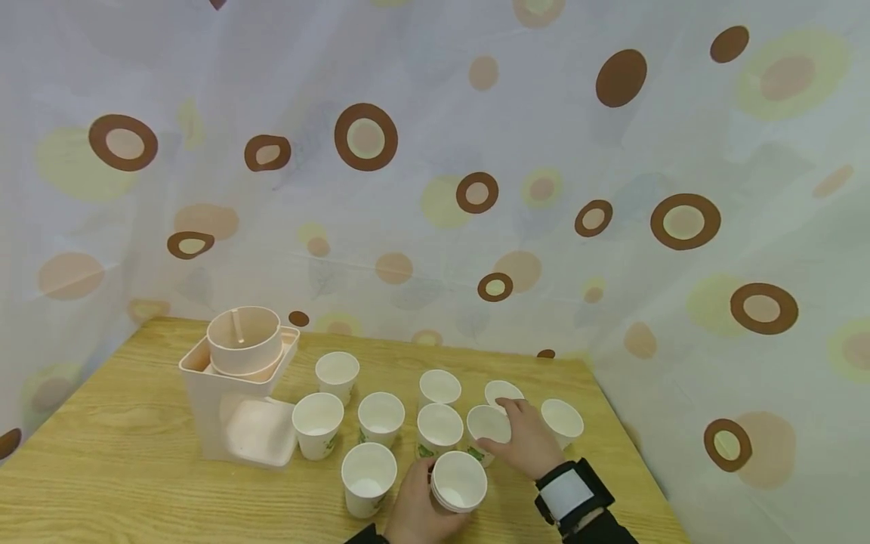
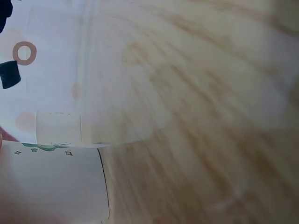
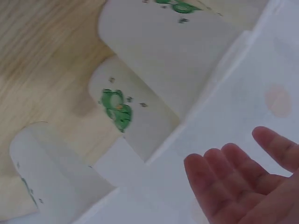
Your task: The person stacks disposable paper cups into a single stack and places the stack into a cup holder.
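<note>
My left hand [image 1: 418, 508] grips a short stack of white paper cups [image 1: 460, 481] near the table's front, with several rims nested together. In the left wrist view, part of a cup with a green print [image 2: 51, 184] shows at the lower left. My right hand [image 1: 526, 442], its fingers loosely extended, hovers at the rim of a standing paper cup [image 1: 488, 425]. Seen from the right wrist, the right hand [image 3: 247, 186] has nothing between its fingers, and printed cups [image 3: 173, 51] stand beside it. Another cup [image 1: 503, 391] behind is partly covered by the fingers.
Several paper cups stand in loose rows, one at the right [image 1: 562, 421] and one left of the stack [image 1: 368, 476]. A pale pink plastic container with a round top [image 1: 245, 344] stands at the left on the wooden table [image 1: 122, 453]. A patterned sheet [image 1: 421, 91] hangs behind.
</note>
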Available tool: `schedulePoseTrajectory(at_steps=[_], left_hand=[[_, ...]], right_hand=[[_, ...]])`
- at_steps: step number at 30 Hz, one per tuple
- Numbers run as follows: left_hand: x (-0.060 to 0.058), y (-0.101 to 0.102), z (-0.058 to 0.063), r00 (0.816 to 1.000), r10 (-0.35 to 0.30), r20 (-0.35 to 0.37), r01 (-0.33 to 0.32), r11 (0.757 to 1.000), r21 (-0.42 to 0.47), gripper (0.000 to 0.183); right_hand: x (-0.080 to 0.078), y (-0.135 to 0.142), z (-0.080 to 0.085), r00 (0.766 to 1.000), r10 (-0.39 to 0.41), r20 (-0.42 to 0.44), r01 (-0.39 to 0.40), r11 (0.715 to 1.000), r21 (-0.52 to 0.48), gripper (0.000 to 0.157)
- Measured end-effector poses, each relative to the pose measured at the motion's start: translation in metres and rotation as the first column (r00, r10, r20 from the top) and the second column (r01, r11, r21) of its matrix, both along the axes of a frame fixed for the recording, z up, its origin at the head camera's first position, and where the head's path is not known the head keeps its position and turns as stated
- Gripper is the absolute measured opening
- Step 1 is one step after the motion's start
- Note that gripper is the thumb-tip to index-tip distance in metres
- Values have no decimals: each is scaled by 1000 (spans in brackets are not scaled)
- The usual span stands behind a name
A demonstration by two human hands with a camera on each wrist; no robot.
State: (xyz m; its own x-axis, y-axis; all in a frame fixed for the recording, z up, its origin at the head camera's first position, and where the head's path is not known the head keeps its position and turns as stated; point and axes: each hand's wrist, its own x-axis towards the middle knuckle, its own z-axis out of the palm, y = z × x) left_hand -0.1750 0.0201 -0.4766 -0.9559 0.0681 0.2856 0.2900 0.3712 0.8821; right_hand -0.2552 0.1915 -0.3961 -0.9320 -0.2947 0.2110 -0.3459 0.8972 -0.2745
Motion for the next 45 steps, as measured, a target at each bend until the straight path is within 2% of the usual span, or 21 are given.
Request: schedulePoseTrajectory(at_steps=[7,11,16,23,29,36,45], left_hand=[[-1,3,-2,1000,0,20,-1,999,32,75],[0,4,-5,1000,7,-3,-7,1000,24,69],[0,5,-6,1000,15,3,-15,1000,-1,63],[1,5,-4,999,22,25,-22,1000,6,64],[0,4,-2,998,20,59,-20,1000,4,65],[0,3,3,993,24,112,-27,999,17,65],[0,6,2,994,56,98,-59,998,27,67]], right_hand=[[-4,-2,-21,997,-69,-22,70,997,44,76],[-4,-3,-24,996,-86,-39,88,995,51,74],[-3,-1,-27,994,-102,-46,103,994,35,74],[-5,6,-28,995,-102,12,102,995,-6,76],[1,14,-21,990,-120,71,123,991,-43,78],[14,20,-5,993,-102,59,106,991,-84,79],[33,24,18,997,-76,24,78,990,-114,77]])
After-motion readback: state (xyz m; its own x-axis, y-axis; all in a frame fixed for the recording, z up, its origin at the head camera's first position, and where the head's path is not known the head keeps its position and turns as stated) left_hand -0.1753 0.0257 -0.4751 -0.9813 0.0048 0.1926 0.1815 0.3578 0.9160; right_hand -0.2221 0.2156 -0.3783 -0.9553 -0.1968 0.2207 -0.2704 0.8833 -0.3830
